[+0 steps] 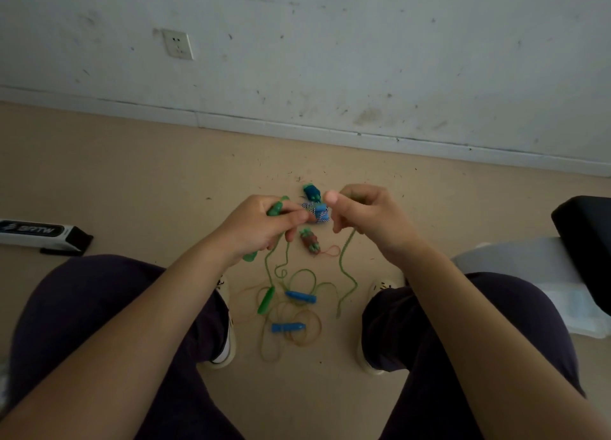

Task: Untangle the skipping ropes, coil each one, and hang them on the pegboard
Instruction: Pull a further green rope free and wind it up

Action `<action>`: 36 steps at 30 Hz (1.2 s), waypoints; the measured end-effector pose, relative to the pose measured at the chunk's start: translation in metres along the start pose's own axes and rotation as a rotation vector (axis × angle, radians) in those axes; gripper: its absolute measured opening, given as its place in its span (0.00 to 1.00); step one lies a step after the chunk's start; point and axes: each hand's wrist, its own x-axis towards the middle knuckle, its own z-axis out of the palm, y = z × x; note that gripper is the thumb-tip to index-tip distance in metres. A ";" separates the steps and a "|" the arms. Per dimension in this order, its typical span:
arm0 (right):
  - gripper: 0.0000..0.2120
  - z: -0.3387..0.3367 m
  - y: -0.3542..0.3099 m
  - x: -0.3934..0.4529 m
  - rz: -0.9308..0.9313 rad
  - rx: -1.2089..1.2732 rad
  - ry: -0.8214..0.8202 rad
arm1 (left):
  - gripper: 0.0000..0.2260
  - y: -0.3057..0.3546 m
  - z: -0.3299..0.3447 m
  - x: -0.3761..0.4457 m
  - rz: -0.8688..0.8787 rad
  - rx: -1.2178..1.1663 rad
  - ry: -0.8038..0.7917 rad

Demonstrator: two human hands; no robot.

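Behind the hands [317, 218], seemingly coiled ropes [316, 213], half-hidden.

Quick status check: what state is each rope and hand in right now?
Left hand: grips a green handle.
Right hand: pinches the green rope, which hangs to the floor.
Second green handle: lies on the floor.
Blue handles: on the floor amid loose loops.
Three small bundles: wound, on the floor.

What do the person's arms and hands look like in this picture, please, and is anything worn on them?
Both forearms are bare right up to the bottom edge of the picture, with no sleeves in view. The left hand and the right hand wear no gloves, and no rings, watch or bracelet can be seen. The nails look short and unpainted.
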 end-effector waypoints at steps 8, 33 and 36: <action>0.12 0.006 0.008 -0.002 0.060 -0.215 -0.160 | 0.06 0.004 0.000 -0.007 -0.020 0.103 -0.142; 0.17 0.004 0.008 -0.003 0.092 -0.244 -0.224 | 0.05 0.005 -0.004 -0.011 -0.009 0.126 -0.168; 0.12 0.007 0.011 -0.001 0.050 -0.232 -0.194 | 0.05 0.006 -0.003 -0.011 -0.003 0.126 -0.169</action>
